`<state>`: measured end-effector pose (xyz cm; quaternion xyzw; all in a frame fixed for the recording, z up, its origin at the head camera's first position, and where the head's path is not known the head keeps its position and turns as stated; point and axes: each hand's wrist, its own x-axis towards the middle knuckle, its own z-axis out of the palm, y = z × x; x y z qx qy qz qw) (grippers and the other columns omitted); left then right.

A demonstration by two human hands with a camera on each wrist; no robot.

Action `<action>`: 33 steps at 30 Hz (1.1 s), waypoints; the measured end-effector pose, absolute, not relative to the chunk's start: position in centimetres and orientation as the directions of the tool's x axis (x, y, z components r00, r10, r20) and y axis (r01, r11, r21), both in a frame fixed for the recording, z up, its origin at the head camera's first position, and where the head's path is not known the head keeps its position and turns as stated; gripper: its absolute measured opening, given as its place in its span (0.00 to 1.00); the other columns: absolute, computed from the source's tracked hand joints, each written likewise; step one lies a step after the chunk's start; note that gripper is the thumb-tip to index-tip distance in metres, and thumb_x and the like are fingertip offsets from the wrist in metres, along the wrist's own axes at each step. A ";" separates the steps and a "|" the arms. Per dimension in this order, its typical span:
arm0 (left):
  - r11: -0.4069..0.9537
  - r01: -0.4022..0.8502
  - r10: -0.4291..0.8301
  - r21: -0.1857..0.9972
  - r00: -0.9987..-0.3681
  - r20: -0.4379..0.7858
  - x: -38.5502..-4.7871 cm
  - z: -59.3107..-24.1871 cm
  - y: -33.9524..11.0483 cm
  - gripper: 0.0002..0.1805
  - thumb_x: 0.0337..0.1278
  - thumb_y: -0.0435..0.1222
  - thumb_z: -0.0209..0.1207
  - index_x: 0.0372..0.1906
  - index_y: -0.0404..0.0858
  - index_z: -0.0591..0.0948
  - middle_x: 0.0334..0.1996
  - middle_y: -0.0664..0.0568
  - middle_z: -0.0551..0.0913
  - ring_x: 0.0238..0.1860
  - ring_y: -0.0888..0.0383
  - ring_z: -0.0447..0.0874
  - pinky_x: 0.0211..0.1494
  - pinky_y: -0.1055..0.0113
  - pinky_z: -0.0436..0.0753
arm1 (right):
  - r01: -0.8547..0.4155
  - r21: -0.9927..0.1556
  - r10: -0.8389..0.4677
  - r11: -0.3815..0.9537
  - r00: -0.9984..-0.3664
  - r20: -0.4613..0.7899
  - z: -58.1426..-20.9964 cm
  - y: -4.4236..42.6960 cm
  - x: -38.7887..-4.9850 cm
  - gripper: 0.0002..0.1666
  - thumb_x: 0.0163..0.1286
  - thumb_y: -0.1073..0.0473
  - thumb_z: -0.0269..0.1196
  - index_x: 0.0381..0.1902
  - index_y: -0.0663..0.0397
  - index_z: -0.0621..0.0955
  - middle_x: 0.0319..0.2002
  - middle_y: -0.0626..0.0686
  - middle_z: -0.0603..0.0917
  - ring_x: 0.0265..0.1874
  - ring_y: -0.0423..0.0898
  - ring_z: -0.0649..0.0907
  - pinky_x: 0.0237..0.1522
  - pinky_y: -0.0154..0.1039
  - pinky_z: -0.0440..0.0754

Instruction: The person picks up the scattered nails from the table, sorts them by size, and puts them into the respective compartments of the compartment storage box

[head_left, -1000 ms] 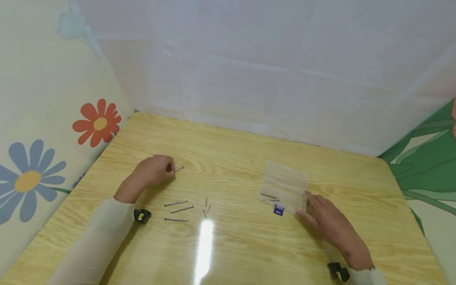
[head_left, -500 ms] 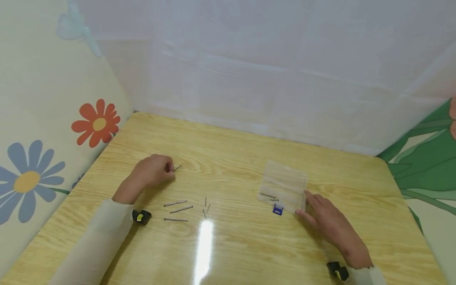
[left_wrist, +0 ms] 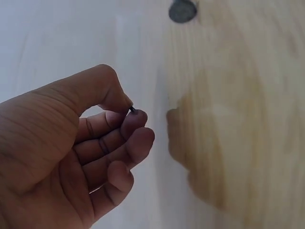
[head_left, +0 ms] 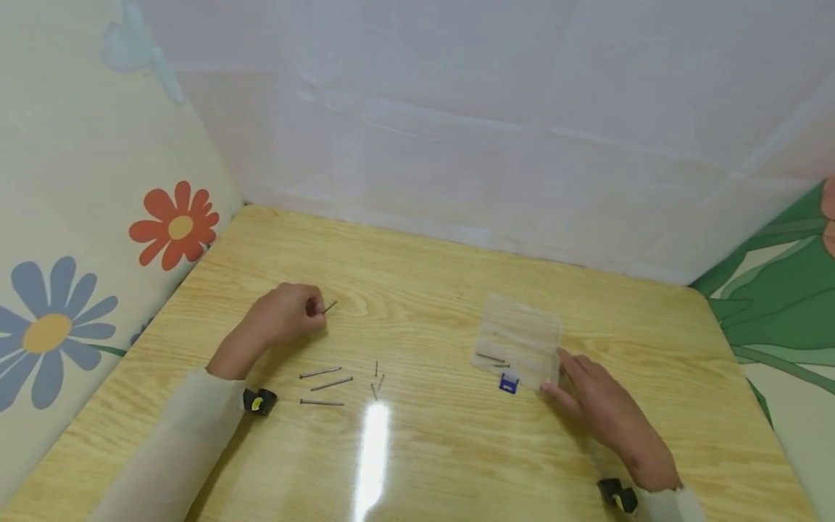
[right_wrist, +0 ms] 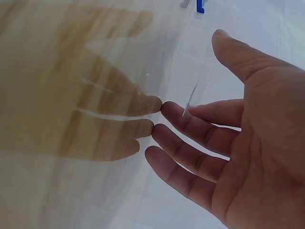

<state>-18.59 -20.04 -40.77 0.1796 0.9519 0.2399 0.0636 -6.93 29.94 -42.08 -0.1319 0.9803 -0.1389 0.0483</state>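
Observation:
At the table's left side my left hand (head_left: pixel 283 315) pinches a nail (head_left: pixel 330 307) between thumb and fingertips, its dark shank sticking out to the upper right. The left wrist view shows only a short bit of that nail (left_wrist: pixel 133 109) at the fingertips. My right hand (head_left: pixel 600 406) lies at the right edge of a clear plastic box (head_left: pixel 522 326), fingers extended and thumb apart. In the right wrist view its fingertips (right_wrist: pixel 164 136) touch the table beside the box's clear edge. Two nails (head_left: pixel 492 359) lie in the box, near its blue latch (head_left: pixel 509 383).
Three long nails (head_left: pixel 322 402) lie on the wooden table (head_left: pixel 417 449) in front of my left hand. To their right are three small nails (head_left: pixel 376 369). A white sheet (head_left: pixel 457 130) hangs behind the table, and flowered panels (head_left: pixel 52 181) stand at the sides.
The nail in my left fingertips has turned to a steeper slant, and the hand has shifted very slightly right. My right hand and the box have stayed in place.

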 end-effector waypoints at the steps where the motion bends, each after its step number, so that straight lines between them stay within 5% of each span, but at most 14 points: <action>1: 0.812 0.320 0.382 0.487 -0.924 -0.031 -18.5 -40.7 -19.9 0.05 0.51 0.31 0.65 0.28 0.40 0.79 0.24 0.54 0.77 0.26 0.56 0.73 0.32 0.61 0.73 | -0.244 -0.287 -0.271 0.926 -0.961 -0.058 -42.1 29.9 -6.9 0.44 0.75 0.44 0.63 0.73 0.73 0.65 0.61 0.74 0.75 0.59 0.71 0.76 0.59 0.65 0.73; 15: 0.651 0.417 0.530 0.634 -0.848 0.013 -17.8 -40.7 -15.6 0.03 0.53 0.31 0.64 0.33 0.41 0.81 0.26 0.57 0.79 0.27 0.60 0.75 0.30 0.64 0.76 | -0.240 -0.286 -0.268 0.928 -0.961 -0.063 -41.9 29.8 -6.9 0.45 0.75 0.43 0.62 0.73 0.72 0.65 0.61 0.74 0.75 0.60 0.71 0.76 0.59 0.66 0.73; 33: 0.508 0.555 0.658 0.658 -0.743 0.119 -17.4 -41.2 -6.6 0.07 0.49 0.31 0.61 0.30 0.48 0.80 0.24 0.63 0.78 0.23 0.66 0.71 0.27 0.70 0.69 | -0.229 -0.284 -0.259 0.931 -0.963 -0.073 -42.0 29.7 -6.9 0.44 0.75 0.44 0.63 0.73 0.72 0.65 0.61 0.74 0.75 0.60 0.71 0.76 0.59 0.66 0.73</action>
